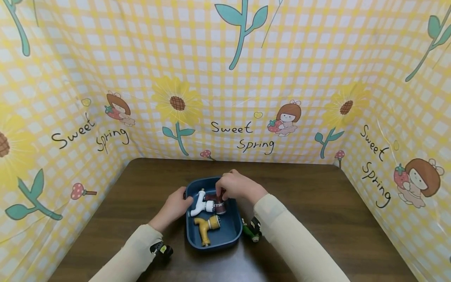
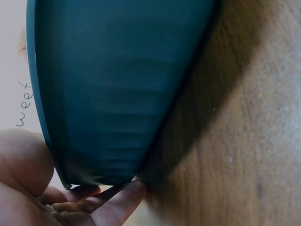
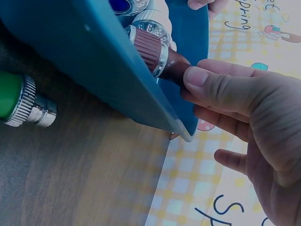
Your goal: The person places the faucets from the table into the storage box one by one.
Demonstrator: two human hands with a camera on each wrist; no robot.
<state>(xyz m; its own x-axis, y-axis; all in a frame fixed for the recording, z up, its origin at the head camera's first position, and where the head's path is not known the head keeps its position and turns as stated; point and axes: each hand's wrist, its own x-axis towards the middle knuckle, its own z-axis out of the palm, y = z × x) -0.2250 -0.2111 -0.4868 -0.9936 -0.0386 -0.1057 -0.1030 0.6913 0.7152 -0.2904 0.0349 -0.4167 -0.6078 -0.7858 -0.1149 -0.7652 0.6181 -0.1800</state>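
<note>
A dark blue plastic basin (image 1: 227,231) stands on the table with several toy-like taps inside. My left hand (image 1: 174,205) grips its left rim, thumb over the edge and fingers against the outer wall (image 2: 108,94). At the basin's far right, my right hand (image 1: 239,186) pinches the end of a brown tap (image 1: 220,208) between thumb and fingers; in the right wrist view the ribbed collar of the brown tap (image 3: 149,49) shows. Beside it lies a white tap (image 1: 200,205), and nearer the front a yellow tap (image 1: 204,230).
On the table just right of the basin lies a green tap (image 1: 251,235), partly hidden by the right wrist camera (image 1: 254,225). Brown wood-grain tabletop (image 1: 299,188) surrounds the basin. A yellow checked cloth (image 1: 225,90) walls in the back and both sides.
</note>
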